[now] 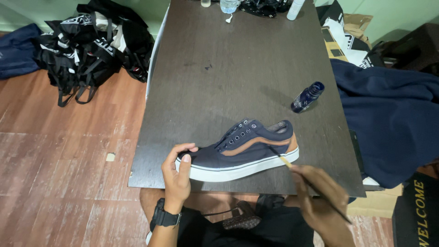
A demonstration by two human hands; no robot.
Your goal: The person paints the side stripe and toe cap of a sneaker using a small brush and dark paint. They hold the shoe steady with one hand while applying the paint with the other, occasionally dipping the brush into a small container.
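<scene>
A navy canvas sneaker (242, 148) with a tan side stripe, tan heel and white sole lies without laces near the front edge of a dark wooden table (238, 68). My left hand (177, 171) grips its toe end. My right hand (320, 196) holds a thin paintbrush (286, 161) whose tip touches the shoe's side near the heel. A small dark blue bottle (307, 97) stands tilted on the table behind the shoe, to the right.
Black bags with white straps (91, 43) lie piled on the wooden floor at left. A navy cloth (388, 119) drapes to the right of the table. Bottles and dark items (256, 5) sit at the table's far edge. A doormat (418, 215) lies at lower right.
</scene>
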